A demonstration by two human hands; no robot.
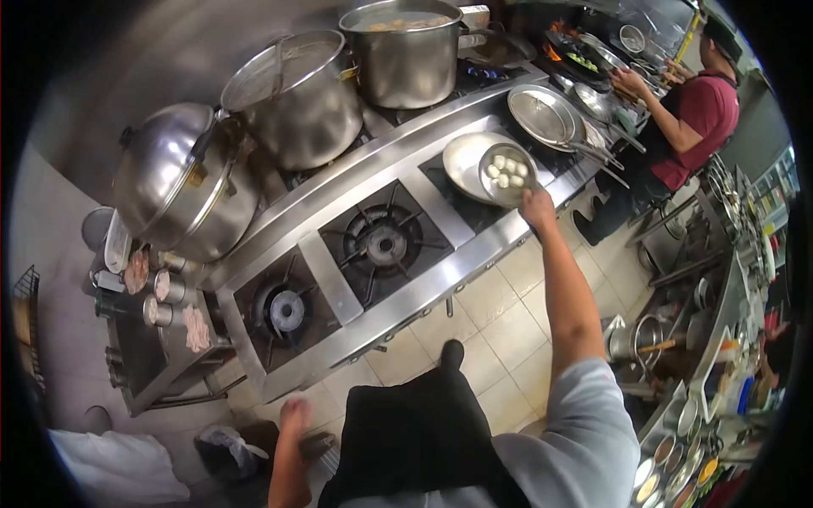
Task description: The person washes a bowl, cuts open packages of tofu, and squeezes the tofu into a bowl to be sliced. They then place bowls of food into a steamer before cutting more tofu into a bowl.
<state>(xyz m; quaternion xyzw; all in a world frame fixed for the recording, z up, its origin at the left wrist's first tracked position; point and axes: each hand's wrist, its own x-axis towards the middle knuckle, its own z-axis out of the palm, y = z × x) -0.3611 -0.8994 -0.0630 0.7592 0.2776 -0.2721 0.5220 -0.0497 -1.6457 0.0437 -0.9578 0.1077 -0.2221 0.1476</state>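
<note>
My right hand [537,208] is closed on the handle end of a round strainer [508,191] that holds several pale round pieces [506,171]. The strainer is over the right side of a wide pan [461,161] with whitish contents, on the range. Whether strainer and pan touch, I cannot tell. Low on the left, my left hand [295,415] hangs beside my body, away from the stove; it is blurred, its fingers look curled, and what it holds, if anything, cannot be made out.
Two unlit burners [386,246] lie before me. Behind stand two large pots [406,72] and a domed steel vessel [174,173]. A co-worker [703,127] handles a wok over flames at right. A side table [152,364] bears meat and cans; a bin [229,453] stands lower left.
</note>
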